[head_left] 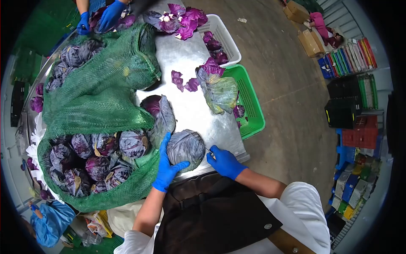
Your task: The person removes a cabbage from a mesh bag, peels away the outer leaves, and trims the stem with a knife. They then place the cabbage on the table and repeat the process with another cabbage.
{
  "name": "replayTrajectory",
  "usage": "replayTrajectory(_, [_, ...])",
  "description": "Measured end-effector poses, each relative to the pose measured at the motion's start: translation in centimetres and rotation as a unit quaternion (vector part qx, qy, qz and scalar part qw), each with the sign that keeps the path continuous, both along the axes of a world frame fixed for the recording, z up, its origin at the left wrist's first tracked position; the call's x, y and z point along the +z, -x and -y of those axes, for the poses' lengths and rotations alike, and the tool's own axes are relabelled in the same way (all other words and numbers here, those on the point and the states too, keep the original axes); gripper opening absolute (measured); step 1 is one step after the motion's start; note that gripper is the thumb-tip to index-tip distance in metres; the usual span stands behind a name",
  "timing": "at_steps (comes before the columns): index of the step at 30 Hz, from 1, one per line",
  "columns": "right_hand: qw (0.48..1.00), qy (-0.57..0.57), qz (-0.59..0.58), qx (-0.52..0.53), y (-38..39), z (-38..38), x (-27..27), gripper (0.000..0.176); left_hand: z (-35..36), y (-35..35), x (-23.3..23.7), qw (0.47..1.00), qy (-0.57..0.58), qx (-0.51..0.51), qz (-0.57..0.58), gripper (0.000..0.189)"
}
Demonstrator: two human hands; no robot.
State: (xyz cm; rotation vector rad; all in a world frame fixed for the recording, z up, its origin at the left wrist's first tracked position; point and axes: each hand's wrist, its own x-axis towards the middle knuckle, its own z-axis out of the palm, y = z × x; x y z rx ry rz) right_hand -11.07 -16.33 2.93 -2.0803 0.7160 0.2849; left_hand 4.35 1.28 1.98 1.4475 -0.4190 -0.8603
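Observation:
At the near edge of the metal table [186, 110] lies a red cabbage [186, 149] with greyish outer leaves. My left hand [167, 166], in a blue glove, is wrapped round its left side, thumb across the front. My right hand [225, 162], also gloved in blue, is closed at the cabbage's right side on a small knife [208, 150], whose visible part is thin and touches or nearly touches the cabbage. Just beyond my left hand are loose outer leaves [164, 118]. To the left, a green mesh sack [97, 110] lies open with several cabbages [97, 168] inside.
A green basket [256, 114] and a white basket [231, 38] holding leaves stand along the table's right side. Peeled leaves [218, 91] lie near them. A co-worker's gloved hands [111, 17] are at the far left; another person [50, 222] in blue is at lower left.

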Motion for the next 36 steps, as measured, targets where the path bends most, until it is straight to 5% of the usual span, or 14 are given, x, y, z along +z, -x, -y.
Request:
replayTrajectory(13, [0.993,0.051,-0.098,0.038,-2.7,1.4,-2.2,0.029,1.6,1.0,-0.1,0.997,-0.036,0.06,0.036,0.108])
replayTrajectory(29, [0.994,0.027,-0.075,0.08,-2.1,2.4,-1.1,0.032,0.4,1.6,-0.9,0.996,0.041,0.038,0.067,0.107])
replayTrajectory(32, [0.982,-0.08,-0.146,0.087,-2.0,3.7,4.4,0.035,0.2,2.7,0.2,0.965,-0.035,-0.031,0.257,0.109])
replayTrajectory(36, [0.979,-0.091,-0.169,0.065,-1.3,2.9,3.1,0.035,0.0,4.5,0.2,0.952,-0.053,-0.008,0.301,0.111])
